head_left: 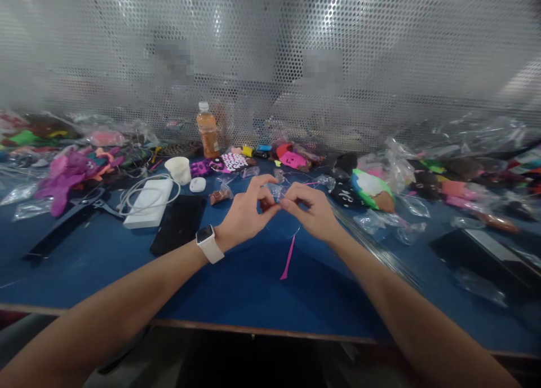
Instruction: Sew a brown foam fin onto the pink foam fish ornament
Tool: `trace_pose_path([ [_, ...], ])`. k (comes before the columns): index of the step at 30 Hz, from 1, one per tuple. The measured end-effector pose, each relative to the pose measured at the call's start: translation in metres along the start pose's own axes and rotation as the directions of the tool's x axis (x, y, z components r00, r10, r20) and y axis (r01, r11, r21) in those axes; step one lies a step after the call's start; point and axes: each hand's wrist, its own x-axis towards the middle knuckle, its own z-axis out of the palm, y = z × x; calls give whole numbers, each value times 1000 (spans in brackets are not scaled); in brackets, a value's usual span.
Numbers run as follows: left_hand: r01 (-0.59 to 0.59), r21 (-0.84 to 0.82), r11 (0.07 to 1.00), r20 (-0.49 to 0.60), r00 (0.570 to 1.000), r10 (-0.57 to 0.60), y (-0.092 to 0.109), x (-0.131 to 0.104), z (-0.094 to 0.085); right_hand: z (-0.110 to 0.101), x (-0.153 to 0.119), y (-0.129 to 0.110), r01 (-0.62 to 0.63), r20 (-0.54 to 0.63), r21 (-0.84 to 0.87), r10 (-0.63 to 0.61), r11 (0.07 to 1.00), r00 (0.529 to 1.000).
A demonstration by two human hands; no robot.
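Near the middle of the table, my left hand (247, 210) and my right hand (310, 210) meet at the fingertips. Each is closed in a pinch, thumb against forefinger. A thin, pale wire (298, 229) curves out below the fingers and seems to be held between them; its ends are hidden. Small crinkled clear plastic (276, 192) shows just behind the fingertips. Below the hands lies a narrow pink plastic tool (288, 257) with a flared end. A watch with a pale strap (210, 244) is on my left wrist.
Left are a black phone (177, 224), a white power bank (149, 203) with cable, scissors (82, 204) and a white cup (178, 170). An orange drink bottle (207, 131) stands behind. Long thin rods (380, 250) lie right, near a green-white-brown piece (372, 190). Perforated metal (270, 55) backs the table.
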Motion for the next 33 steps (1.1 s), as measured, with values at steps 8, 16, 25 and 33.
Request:
trace_pose_path([
  [8, -237, 209, 949, 73, 971, 227, -15, -2, 1, 21, -2, 2, -564, 172, 521, 569, 641, 804],
  [16, -56, 218, 974, -1, 998, 58, -13, 4, 2, 11, -4, 9, -85, -180, -206, 48, 975, 982],
  [25, -31, 248, 968, 81, 997, 12, -13, 1, 4, 2, -5, 16, 271, -13, -509, -322, 817, 947],
  [33, -147, 308, 940, 116, 986, 116, -16, 0, 4, 9, -7, 13, 249, 36, -547, -274, 799, 961],
])
